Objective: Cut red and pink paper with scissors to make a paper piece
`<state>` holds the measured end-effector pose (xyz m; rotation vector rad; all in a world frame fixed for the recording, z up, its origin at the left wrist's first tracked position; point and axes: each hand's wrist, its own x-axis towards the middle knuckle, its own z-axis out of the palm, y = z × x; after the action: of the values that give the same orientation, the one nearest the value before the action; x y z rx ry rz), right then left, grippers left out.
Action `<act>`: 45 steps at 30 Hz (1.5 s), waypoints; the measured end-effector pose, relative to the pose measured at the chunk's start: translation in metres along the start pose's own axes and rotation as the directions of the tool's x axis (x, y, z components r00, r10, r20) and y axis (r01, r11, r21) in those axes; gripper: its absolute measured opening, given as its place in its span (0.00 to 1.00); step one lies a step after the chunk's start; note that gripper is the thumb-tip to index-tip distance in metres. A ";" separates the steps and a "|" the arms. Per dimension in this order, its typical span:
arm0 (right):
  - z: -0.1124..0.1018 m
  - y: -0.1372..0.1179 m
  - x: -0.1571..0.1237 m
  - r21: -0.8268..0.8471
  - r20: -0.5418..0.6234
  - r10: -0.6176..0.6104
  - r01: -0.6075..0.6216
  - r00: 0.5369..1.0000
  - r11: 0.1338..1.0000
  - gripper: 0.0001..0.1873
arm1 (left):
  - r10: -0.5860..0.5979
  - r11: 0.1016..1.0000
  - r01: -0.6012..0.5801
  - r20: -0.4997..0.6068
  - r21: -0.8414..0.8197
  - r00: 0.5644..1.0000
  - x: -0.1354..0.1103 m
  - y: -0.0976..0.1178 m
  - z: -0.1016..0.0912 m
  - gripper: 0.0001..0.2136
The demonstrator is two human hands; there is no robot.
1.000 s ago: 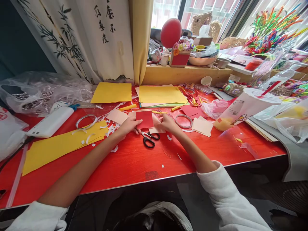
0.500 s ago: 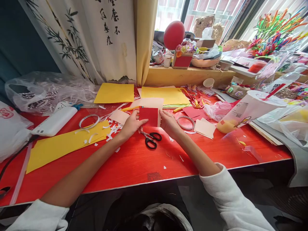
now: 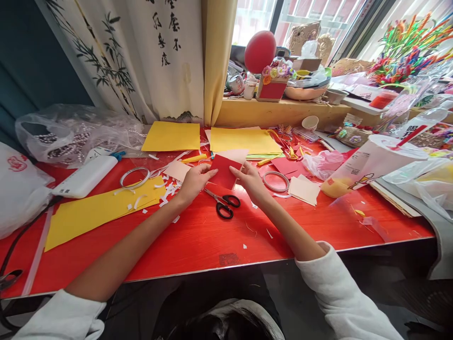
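Both hands hold a small red paper square (image 3: 223, 171) with a pale pink reverse side, tilted above the red table (image 3: 198, 236). My left hand (image 3: 195, 181) pinches its left edge and my right hand (image 3: 249, 177) pinches its right edge. Black-handled scissors (image 3: 222, 204) lie on the table just below the paper, between my wrists. White paper scraps are scattered around them.
Yellow paper sheets (image 3: 99, 208) lie left and at the back (image 3: 244, 140). Two tape rings (image 3: 134, 177) (image 3: 275, 180), a white box (image 3: 85, 175), plastic bags (image 3: 71, 137), a tipped drink cup (image 3: 368, 160) and pale paper squares (image 3: 303, 190) crowd the table. The windowsill holds a red balloon (image 3: 259, 51).
The red square was lifted off the table and turned to a tilt between my hands. The camera shifted slightly left and up.
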<state>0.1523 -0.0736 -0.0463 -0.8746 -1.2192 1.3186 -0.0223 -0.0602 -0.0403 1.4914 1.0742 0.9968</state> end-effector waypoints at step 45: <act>-0.004 0.006 0.004 0.084 -0.226 -0.074 0.095 0.971 0.992 0.21 | 0.066 0.993 -0.064 0.017 -0.098 0.998 -0.001 0.007 -0.006 0.17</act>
<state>0.1541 -0.0687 -0.0523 -0.8680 -1.0009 1.1663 -0.0274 -0.0603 -0.0327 1.4620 0.9551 1.0624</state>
